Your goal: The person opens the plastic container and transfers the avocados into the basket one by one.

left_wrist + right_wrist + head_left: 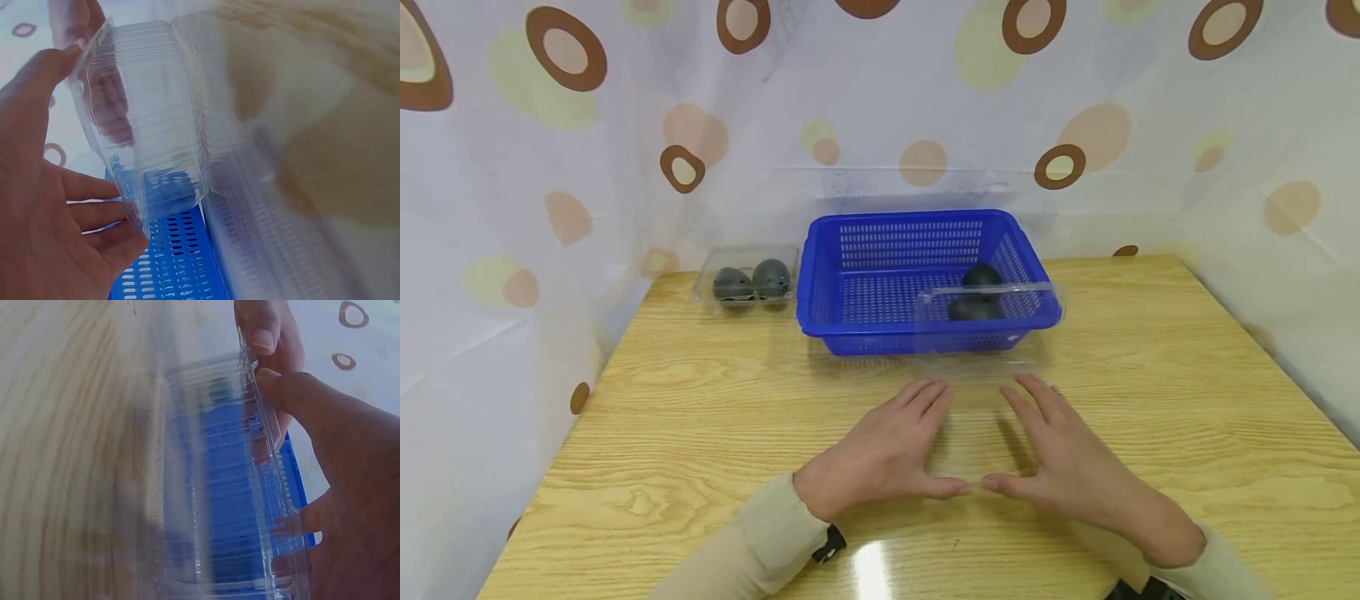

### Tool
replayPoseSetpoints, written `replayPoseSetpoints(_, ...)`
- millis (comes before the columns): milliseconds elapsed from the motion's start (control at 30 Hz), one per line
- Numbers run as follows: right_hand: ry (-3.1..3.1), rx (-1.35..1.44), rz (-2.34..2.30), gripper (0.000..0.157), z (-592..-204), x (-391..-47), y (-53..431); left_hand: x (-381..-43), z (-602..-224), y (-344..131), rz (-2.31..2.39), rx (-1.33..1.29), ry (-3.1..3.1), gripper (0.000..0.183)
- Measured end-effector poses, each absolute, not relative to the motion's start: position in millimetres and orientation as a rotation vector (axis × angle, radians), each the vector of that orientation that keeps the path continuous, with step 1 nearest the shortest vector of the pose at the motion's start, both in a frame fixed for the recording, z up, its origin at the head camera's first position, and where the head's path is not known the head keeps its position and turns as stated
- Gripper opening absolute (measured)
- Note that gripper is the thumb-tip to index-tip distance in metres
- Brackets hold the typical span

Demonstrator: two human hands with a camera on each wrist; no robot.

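A clear plastic clamshell box (973, 442) sits on the table between both hands, its lid (936, 343) raised on the far side and overlapping the basket's front right in the head view. My left hand (887, 454) holds the box's left side, the thumb along the near rim and the fingers at the side. On the right side my right hand (1067, 467) holds it the same way. The two thumbs almost meet at the near edge. Through the clear wall in the left wrist view, part of the other hand shows. No fruit shows inside this box.
Behind the box stands a blue slotted basket (880, 342) with two dark avocados (975, 309) at its right end. Left of it lies another clear box (706, 287) holding two dark avocados (771, 278). A patterned sheet (880, 108) hangs behind the wooden table (662, 433).
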State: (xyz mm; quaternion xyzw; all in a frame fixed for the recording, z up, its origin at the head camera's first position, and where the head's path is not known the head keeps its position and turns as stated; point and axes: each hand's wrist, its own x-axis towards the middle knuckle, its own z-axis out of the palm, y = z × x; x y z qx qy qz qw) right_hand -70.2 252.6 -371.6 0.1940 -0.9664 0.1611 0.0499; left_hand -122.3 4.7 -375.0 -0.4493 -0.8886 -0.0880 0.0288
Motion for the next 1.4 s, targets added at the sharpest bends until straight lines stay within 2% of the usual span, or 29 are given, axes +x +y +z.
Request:
replayPoseSetpoints(500,-2.982,0.476,0.512,0.104,-367,-69,280,-127,-372,30,-0.252,-1.513,-2.745,0.106)
replayPoseSetpoints(767,-2.991,0.376,0.485,0.104,-371,-69,297,-128,-376,48,-0.233,-1.536,-2.688,0.101)
replayPoseSetpoints(1400,-2.909,0.337,0.434,0.098,-379,-69,334,-134,-379,91,-0.144,-1.541,-2.677,0.095)
